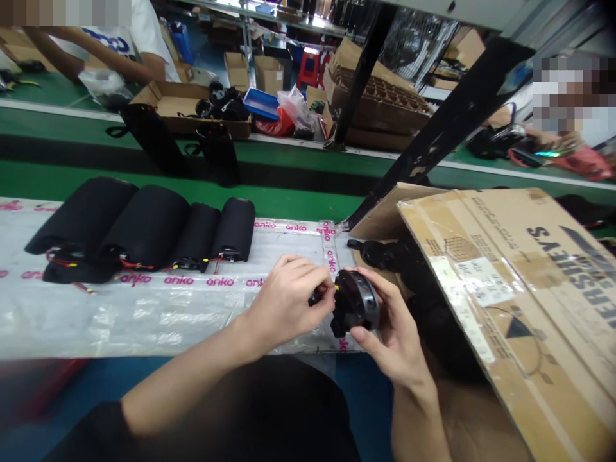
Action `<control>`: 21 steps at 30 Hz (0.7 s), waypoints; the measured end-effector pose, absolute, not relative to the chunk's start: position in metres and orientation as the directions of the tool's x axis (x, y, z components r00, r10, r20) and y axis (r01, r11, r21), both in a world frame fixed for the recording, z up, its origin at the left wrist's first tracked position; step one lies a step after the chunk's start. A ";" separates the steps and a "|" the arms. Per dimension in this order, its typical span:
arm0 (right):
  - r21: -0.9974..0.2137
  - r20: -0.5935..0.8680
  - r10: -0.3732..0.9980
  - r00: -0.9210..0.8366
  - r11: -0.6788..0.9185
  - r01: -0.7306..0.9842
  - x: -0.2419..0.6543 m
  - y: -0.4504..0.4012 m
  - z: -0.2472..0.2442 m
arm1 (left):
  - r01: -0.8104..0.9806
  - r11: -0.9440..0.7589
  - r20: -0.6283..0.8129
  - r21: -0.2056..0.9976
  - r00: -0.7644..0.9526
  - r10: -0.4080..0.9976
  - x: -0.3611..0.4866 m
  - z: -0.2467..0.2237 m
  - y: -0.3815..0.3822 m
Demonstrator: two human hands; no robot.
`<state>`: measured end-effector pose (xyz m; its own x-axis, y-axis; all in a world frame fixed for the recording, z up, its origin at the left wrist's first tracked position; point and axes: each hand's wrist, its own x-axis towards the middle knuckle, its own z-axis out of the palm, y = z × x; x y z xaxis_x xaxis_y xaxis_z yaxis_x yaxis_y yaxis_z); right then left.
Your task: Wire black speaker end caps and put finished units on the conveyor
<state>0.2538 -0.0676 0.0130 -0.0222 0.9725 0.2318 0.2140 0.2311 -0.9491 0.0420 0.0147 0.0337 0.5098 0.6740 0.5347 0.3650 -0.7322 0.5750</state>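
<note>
In my right hand [397, 330] is a round black plastic part [357, 300] with a glossy rim, the thumb below it and the fingers behind. My left hand [293, 298] is close beside its left side, thumb and forefinger pinched together. A small yellow bit [336, 288] shows at those fingertips, and something dark peeks out under the fingers; what exactly they grip is too small to tell. To the left, several black fabric-covered cylinders [147, 224] lie in a row, with thin red wires and yellow tips [137, 263] hanging from their near ends.
Plastic film printed "anko" [192, 321] covers the bench. An open cardboard box [500, 282] with black parts inside stands at right. A black post [433, 122] slants behind it. Two black cylinders [219, 154] stand on the green belt [289, 192]. Other people work across the line.
</note>
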 end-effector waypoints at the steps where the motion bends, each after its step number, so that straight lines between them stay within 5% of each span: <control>1: -0.938 0.239 0.970 -0.043 0.242 0.248 0.254 -0.069 0.014 | 0.363 -0.720 0.508 0.591 0.526 0.682 0.042 0.035 0.015; 7: -0.865 0.201 0.977 -0.078 0.214 0.455 0.255 -0.066 0.035 | 0.359 -0.657 0.378 0.663 0.597 0.707 0.042 0.042 0.027; 14: -0.982 0.052 0.997 -0.055 0.061 0.177 0.247 -0.057 0.035 | 0.258 -0.674 0.417 0.693 0.619 0.666 0.025 0.031 0.021; 21: -0.973 -0.030 0.992 -0.119 -0.002 0.230 0.241 -0.061 0.052 | 0.200 -0.661 0.506 0.723 0.498 0.704 0.028 0.014 0.014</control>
<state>0.2414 -0.0606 0.0515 -0.1190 0.9925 -0.0298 0.2295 -0.0017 -0.9733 0.0278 0.0141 0.0138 0.4983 0.7043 0.5056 0.2003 -0.6609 0.7233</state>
